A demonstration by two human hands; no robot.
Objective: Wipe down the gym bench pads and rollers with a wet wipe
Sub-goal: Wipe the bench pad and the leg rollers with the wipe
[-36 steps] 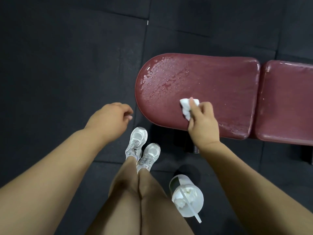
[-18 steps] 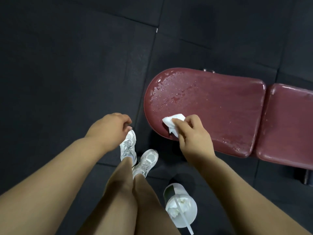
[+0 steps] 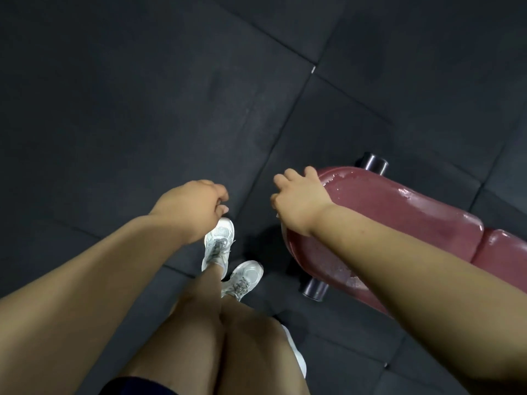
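Droplets dot the maroon bench pad (image 3: 399, 206); right hand (image 3: 299, 201) covers its rounded end, grasp impossible to tell; left hand (image 3: 191, 208) loosely curled, empty.

- There's the left arm, extending from the lower left, bare forearm straight, wrist level.
- At its end the left hand (image 3: 196, 206) hangs back-up, fingers loosely curled toward the thumb, nothing in it.
- Over on the other side, the right arm extends from the lower right, forearm angled up and left.
- The right hand (image 3: 299, 199) sits back-up, knuckles raised, fingers bent down and away; the palm side is hidden.
- Both hands near each other, not touching.
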